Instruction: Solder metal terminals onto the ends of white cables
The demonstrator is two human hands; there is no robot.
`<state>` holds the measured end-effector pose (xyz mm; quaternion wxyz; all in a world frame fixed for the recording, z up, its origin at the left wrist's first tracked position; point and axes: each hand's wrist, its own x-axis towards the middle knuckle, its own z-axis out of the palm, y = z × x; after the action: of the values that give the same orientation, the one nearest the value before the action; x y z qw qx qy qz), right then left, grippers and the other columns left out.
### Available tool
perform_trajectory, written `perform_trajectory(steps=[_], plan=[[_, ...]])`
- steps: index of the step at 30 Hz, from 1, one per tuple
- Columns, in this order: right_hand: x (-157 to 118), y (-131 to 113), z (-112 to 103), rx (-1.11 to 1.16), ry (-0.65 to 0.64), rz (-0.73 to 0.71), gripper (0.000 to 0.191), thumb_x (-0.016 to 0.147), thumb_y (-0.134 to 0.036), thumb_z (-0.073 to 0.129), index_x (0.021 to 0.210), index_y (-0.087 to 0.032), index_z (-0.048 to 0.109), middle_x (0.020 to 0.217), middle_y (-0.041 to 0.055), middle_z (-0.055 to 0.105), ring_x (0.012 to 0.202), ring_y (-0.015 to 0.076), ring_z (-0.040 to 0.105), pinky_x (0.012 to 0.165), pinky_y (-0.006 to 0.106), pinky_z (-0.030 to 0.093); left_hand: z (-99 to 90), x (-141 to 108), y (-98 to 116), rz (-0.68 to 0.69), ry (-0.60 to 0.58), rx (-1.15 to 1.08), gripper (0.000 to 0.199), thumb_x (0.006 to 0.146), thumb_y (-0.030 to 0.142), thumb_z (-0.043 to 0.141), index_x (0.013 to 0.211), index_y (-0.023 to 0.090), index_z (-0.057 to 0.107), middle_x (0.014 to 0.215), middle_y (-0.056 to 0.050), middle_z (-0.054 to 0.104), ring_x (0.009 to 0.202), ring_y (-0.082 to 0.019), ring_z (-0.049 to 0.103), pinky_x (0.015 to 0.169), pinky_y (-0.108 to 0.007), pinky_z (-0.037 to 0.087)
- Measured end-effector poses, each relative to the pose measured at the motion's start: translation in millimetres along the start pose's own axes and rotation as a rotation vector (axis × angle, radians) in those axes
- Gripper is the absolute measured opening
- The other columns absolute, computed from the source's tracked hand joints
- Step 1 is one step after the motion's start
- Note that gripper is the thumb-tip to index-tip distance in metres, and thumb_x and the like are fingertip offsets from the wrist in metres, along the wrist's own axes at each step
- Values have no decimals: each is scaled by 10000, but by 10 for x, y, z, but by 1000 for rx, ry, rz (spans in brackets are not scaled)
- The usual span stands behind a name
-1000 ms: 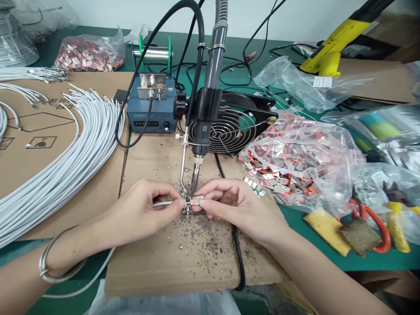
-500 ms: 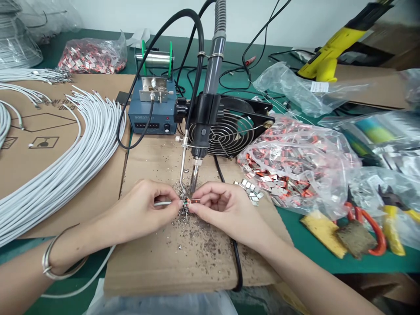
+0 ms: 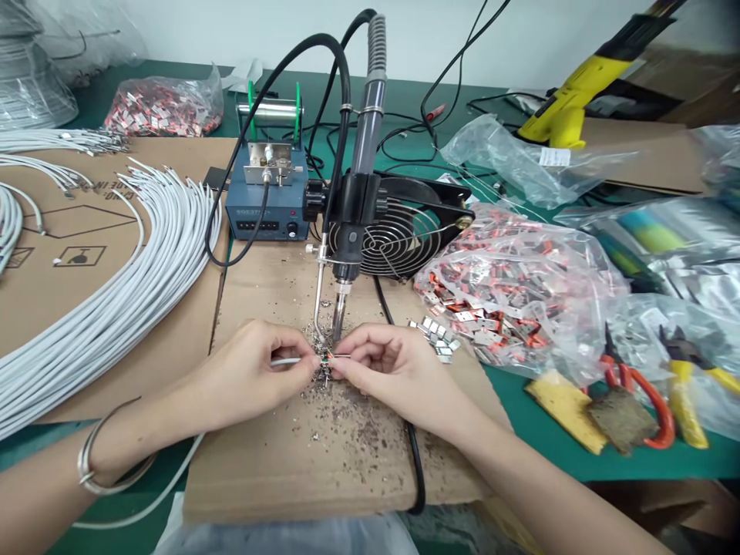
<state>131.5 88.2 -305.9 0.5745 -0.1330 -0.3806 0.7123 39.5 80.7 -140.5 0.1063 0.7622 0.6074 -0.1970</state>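
Between thumb and forefinger my left hand (image 3: pixel 266 358) pinches a white cable (image 3: pixel 287 361) close to its end, where thin coloured wires show. My right hand (image 3: pixel 393 362) is closed on a small connector (image 3: pixel 341 356), which appears edge-on and is partly covered by the fingers. The wire ends meet the connector between my fingertips. Just above that spot is the tip of a mounted soldering iron (image 3: pixel 339 316), with a bent solder feed tube (image 3: pixel 317 308) beside it. Whether the tip touches the joint is too small to tell.
A blue solder feeder (image 3: pixel 267 202) and a black fan (image 3: pixel 398 231) stand behind. White cables (image 3: pixel 144 285) lie in a bundle at left. To the right are a bag of connectors (image 3: pixel 514 270), loose connectors (image 3: pixel 438 335), red-handled pliers (image 3: pixel 647 401) and yellow-handled cutters (image 3: pixel 685 385). Debris covers the cardboard (image 3: pixel 260 470).
The connector in my right hand has turned from showing its flat reddish face to lying edge-on. Both hands keep their pinch at nearly the same place. The whole view has shifted slightly.
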Motion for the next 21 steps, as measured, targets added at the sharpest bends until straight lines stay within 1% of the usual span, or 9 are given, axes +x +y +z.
perform_trajectory(steps=[3,6,7,9,12,16,21], plan=[[-15,6,-46,-9,-83,-2,170,682,-235,671,752,-96,602,645,56,622,514,62,481,452,166,362,-34,-5,-16,34,-65,17,251,827,295,468,833,162,682,669,-1,591,604,-98,458,527,-202,320],[-26,12,-80,-9,-128,15,161,687,-230,677,752,-101,606,661,52,626,514,62,492,437,163,365,-104,-10,-34,121,-134,33,305,851,330,446,881,136,680,731,-30,607,626,-108,487,529,-201,335],[-27,12,-84,-13,-131,18,163,698,-239,670,755,-101,605,670,54,629,512,60,495,436,162,368,-126,-8,-37,150,-126,37,320,857,344,440,877,130,677,740,-35,605,635,-111,488,534,-202,342],[-26,7,-85,-28,-136,16,167,726,-258,646,760,-101,601,685,58,635,506,53,496,440,158,376,-156,8,-36,178,-52,15,328,862,360,438,858,126,668,746,-38,597,657,-116,485,561,-208,357],[-24,-4,-80,-42,-145,17,171,739,-262,631,772,-98,595,693,61,638,495,47,492,437,156,376,-152,62,-18,158,62,-97,302,848,362,470,839,118,647,742,-35,580,661,-113,469,584,-216,368],[-29,-17,-81,-56,-150,23,177,734,-264,629,770,-96,590,690,65,635,497,52,492,435,158,377,-110,130,5,98,74,-259,250,799,343,544,761,103,602,680,-20,541,622,-97,438,570,-217,355],[-37,-22,-83,-76,-150,30,182,734,-264,624,771,-90,587,684,65,627,510,53,490,440,151,370,-81,144,2,47,94,-346,213,774,306,570,749,95,581,631,0,502,585,-79,408,543,-207,323]])
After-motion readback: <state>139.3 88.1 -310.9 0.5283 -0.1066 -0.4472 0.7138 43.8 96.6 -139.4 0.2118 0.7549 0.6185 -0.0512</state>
